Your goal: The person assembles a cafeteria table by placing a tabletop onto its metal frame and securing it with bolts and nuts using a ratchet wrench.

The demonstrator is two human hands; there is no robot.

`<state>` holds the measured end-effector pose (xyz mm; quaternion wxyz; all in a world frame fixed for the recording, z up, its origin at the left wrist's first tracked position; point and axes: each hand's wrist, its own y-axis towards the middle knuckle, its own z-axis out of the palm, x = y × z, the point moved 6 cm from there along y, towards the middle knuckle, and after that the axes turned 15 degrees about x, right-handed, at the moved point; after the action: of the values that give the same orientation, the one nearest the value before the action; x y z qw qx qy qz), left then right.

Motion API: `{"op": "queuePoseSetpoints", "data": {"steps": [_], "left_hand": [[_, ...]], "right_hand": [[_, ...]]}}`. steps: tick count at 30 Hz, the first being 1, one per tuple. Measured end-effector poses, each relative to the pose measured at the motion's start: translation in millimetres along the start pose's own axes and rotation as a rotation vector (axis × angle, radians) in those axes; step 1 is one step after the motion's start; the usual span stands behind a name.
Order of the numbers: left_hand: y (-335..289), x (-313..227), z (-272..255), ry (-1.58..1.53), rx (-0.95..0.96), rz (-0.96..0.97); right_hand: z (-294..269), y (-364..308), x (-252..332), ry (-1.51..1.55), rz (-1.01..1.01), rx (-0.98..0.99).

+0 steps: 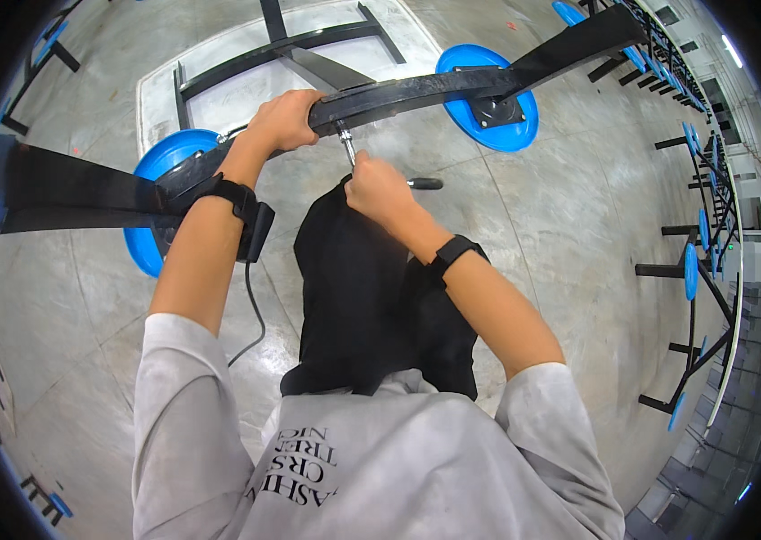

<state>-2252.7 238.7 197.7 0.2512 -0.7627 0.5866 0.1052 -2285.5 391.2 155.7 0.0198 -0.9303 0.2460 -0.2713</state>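
Note:
My left hand (286,121) is wrapped over the edge of a long black metal beam (407,97), part of an upturned frame. In my right fist (380,187) is a socket wrench (350,149). Its silver shaft meets the near side of the beam just right of my left hand, and a black grip sticks out to the right of the fist. Whatever sits inside the socket end is hidden. Two blue round seats (514,126) are fixed under the beam, one on each side of my hands. The left seat (142,245) is partly covered by the frame and my forearm.
Thick black legs rise from the frame at left (79,191) and upper right (578,47). Beyond the beam, a black crosspiece lies over a white board (160,108) on the concrete floor. Rows of similar blue-seated frames (692,270) stand at right. A cable (259,315) hangs from my left wrist.

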Motion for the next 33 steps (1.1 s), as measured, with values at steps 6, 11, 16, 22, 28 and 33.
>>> {"op": "queuePoseSetpoints", "data": {"steps": [6,11,16,22,28,33], "left_hand": [[-3.4,4.3,-1.3,0.043,-0.042,-0.036],[0.3,4.9,1.6,0.052,-0.029,-0.055],[1.7,4.2,-0.8,0.061,-0.056,-0.036],[-2.6,-2.7,-7.0,0.036,-0.041,-0.046],[1.4,3.4,-3.3,0.051,-0.052,-0.051],[1.0,-5.1,-6.0,0.094,-0.081,-0.011]], "right_hand": [[-2.8,-2.7,6.6,-0.076,0.059,0.035],[-0.3,-6.6,-5.9,0.423,-0.079,-0.046],[12.5,-21.0,-6.0,0.726,-0.061,-0.239],[12.1,-51.0,-4.9,0.841,-0.018,-0.203],[14.8,-66.4,-9.4,1.248,0.105,-0.422],[56.2,-41.6,-4.9,2.492,-0.033,-0.256]]}}
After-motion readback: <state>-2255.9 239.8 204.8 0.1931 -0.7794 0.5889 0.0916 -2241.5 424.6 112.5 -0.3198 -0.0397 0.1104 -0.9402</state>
